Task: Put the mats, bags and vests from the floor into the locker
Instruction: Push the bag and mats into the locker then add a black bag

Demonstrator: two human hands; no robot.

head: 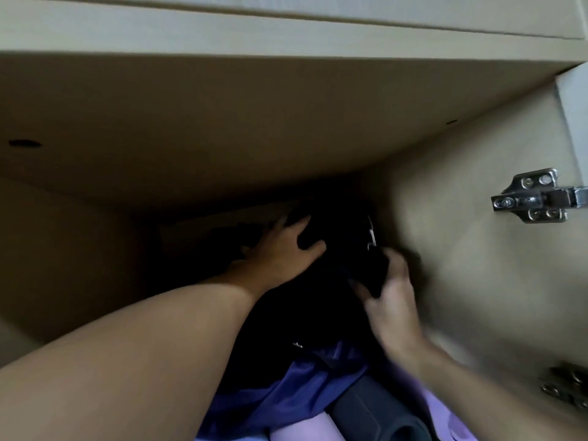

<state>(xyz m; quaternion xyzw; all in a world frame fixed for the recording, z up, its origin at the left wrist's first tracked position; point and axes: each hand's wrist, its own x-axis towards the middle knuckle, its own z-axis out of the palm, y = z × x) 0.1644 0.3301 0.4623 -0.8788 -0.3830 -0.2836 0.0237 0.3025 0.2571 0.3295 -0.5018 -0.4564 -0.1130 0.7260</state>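
bag (340, 230): likely soft and light; push its bulk, mid-frame.
left hand (283, 249): fingers spread wide, pressing bag.
right hand (391, 300): fingers curled, gripping bag's edge.

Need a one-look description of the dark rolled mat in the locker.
Find the open locker with the silver hinge on its right wall, then drop to the bottom edge of the view, below the black bag that the right hand grips. The dark rolled mat lies there partly under blue-purple fabric; it is the charcoal one, right of the pale lilac roll.
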